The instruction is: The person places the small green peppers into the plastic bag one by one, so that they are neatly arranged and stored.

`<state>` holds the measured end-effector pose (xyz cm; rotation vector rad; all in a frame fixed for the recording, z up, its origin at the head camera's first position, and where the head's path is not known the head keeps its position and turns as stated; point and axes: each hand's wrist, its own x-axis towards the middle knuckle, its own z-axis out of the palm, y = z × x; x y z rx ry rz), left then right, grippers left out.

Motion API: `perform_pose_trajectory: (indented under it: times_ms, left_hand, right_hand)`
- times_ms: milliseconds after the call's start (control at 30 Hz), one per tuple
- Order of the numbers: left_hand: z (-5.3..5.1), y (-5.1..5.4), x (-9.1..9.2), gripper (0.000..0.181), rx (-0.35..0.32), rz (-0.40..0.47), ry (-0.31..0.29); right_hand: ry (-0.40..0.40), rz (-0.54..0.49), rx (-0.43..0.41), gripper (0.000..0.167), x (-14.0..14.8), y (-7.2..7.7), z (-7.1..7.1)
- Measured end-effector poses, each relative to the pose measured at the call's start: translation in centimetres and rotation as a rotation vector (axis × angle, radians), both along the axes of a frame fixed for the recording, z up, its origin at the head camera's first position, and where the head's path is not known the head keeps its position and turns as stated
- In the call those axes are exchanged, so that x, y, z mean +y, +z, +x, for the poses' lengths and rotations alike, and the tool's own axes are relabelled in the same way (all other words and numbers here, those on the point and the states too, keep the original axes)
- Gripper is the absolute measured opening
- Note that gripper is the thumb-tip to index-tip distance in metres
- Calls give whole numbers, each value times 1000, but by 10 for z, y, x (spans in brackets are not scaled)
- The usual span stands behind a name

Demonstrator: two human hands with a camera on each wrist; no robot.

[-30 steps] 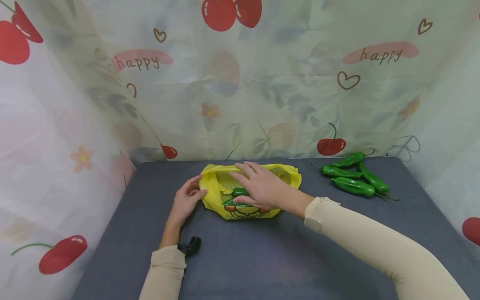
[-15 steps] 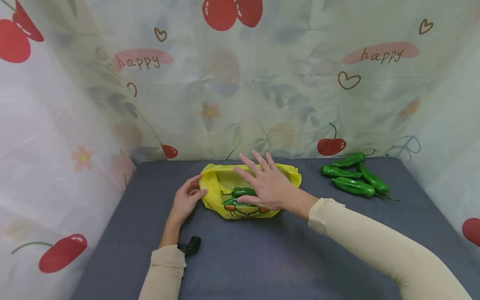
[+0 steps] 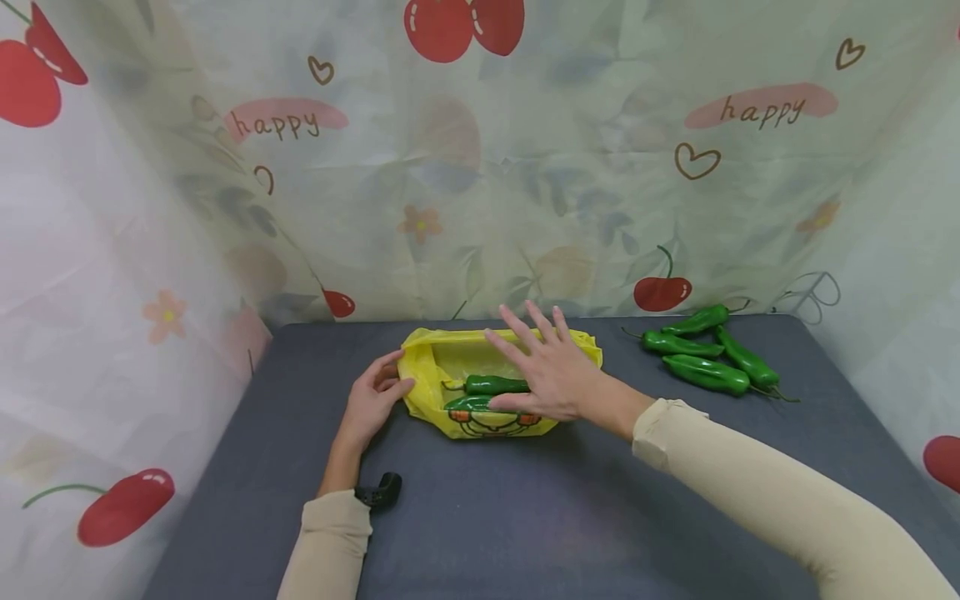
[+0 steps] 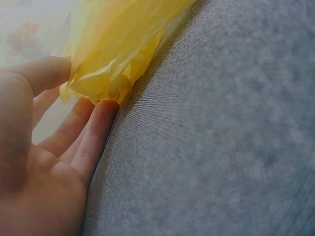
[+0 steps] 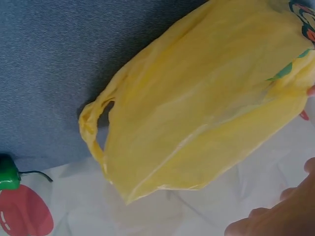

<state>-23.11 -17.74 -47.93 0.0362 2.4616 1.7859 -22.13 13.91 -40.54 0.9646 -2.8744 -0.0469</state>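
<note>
Fingers of the left hand [image 3: 371,402] pinch the left edge of the yellow bag [image 3: 422,377], thumb on one side. Right hand [image 3: 558,377] has fingers spread wide over the bag's right part, holding nothing — can't tell if the palm touches the plastic. Bag sits on the grey-blue tabletop [image 3: 480,525] near its back edge, mouth gaping, a handle loop [image 5: 91,127] showing in the right wrist view. Two green peppers visible inside: upper pepper [image 3: 487,384] and lower pepper [image 3: 468,403] (right ends hidden by the hand). Four more green peppers [image 3: 705,374] lie clustered on the tabletop, right of the bag — well apart from it. Behind: cloth backdrop [image 3: 510,183] with cherries and "happy" print.
</note>
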Motion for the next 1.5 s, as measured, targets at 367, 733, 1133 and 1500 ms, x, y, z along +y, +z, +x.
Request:
perform_pose_trajectory:
  times_ms: [367, 733, 1133, 1500]
  left_hand:
    - [-1, -3, -2, 57, 18, -12, -3]
    - [-1, -4, -1, 57, 20, -8, 2]
    - [-3, -4, -1, 58, 13, -2, 5]
    - [-3, -6, -3, 58, 17, -3, 0]
  right_hand:
    - [-54, -1, -44, 94, 16, -3, 0]
    - [-107, 10, -40, 95, 36, 0, -1]
    - [-139, -16, -51, 93, 56, -4, 0]
    - [-176, -32, -61, 92, 72, -5, 2]
